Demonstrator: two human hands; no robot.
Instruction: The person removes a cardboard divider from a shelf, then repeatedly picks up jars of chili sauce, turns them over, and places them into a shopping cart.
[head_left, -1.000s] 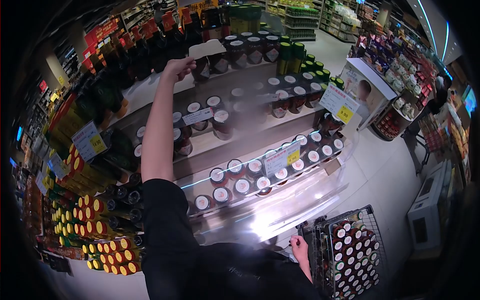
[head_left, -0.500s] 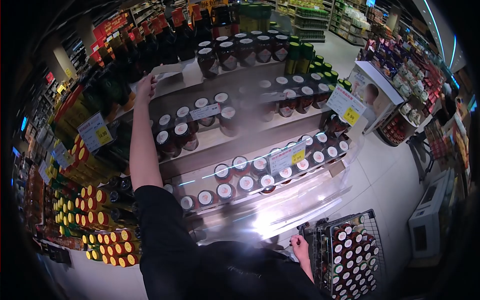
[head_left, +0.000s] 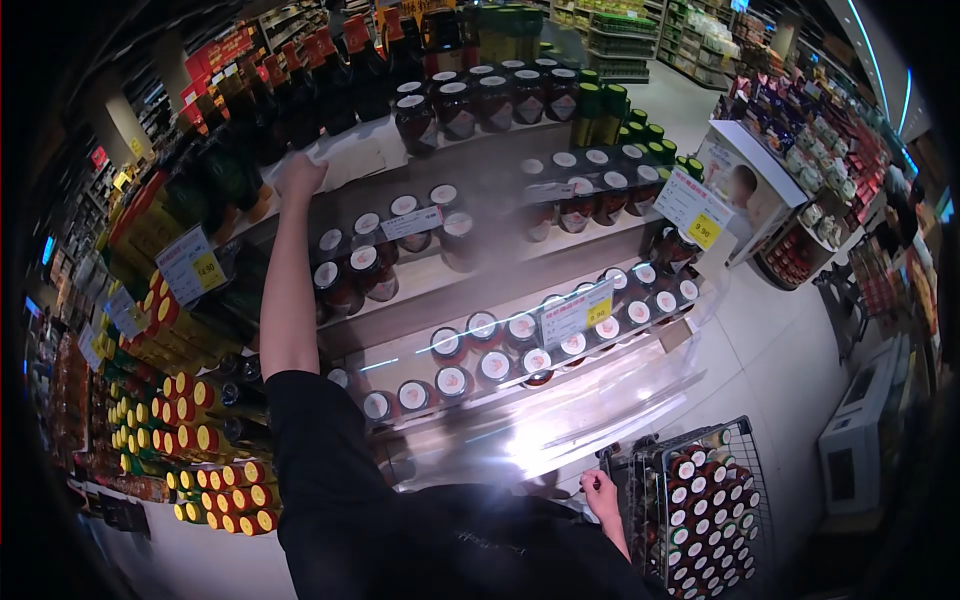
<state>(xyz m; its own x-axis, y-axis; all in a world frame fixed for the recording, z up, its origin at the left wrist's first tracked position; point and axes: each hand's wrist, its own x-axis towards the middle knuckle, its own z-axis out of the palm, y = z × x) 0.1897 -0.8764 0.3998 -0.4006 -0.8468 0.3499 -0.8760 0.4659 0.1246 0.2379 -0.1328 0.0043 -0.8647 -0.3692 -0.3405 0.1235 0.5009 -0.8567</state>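
Note:
My left hand (head_left: 303, 178) reaches out to the upper shelf (head_left: 365, 153), left of the dark jars (head_left: 457, 110) with white lids. Its fingers are curled in, and what they hold, if anything, is hidden. Close behind it are dark bottles (head_left: 325, 90) with red necks. Low down, my right hand (head_left: 602, 496) is closed beside the shopping cart (head_left: 742, 428). I cannot make out anything in its fingers. Many white-lidded jars (head_left: 712, 520) fill the cart.
More white-lidded jars (head_left: 452, 382) line the lower shelves, behind price cards (head_left: 578, 316). Yellow-capped bottles (head_left: 208, 438) are packed on the left. A white stand (head_left: 755, 165) is on the right, and tiled floor (head_left: 745, 340) runs between it and the cart.
My left hand has turned and moved slightly right and down at the shelf. The pale flat piece that showed at its fingers can no longer be told apart. My right hand stays put.

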